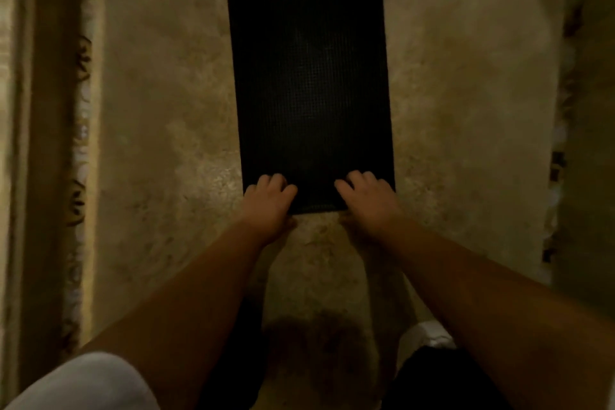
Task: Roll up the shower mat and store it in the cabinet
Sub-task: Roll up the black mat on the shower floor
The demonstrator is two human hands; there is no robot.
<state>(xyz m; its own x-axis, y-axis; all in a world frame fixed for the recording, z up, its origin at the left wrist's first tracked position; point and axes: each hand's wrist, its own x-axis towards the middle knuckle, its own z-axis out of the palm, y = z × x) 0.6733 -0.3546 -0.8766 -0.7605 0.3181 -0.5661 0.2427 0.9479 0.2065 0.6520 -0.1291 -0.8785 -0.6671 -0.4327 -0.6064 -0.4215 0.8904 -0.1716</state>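
A black, finely gridded shower mat (311,86) lies flat on a beige carpet, long side running away from me. My left hand (268,201) rests on its near left corner, fingers curled over the edge. At the near right corner sits my right hand (367,198), fingers spread on top of the mat and the thumb toward the middle. Both hands grip the near edge, which still lies flat. No cabinet shows in this view.
The beige patterned carpet (466,93) has a dark ornamented border at left (80,130) and right (562,130). My dark-clad knees and a white foot (422,336) are at the bottom, and a white sleeve (86,383) at lower left.
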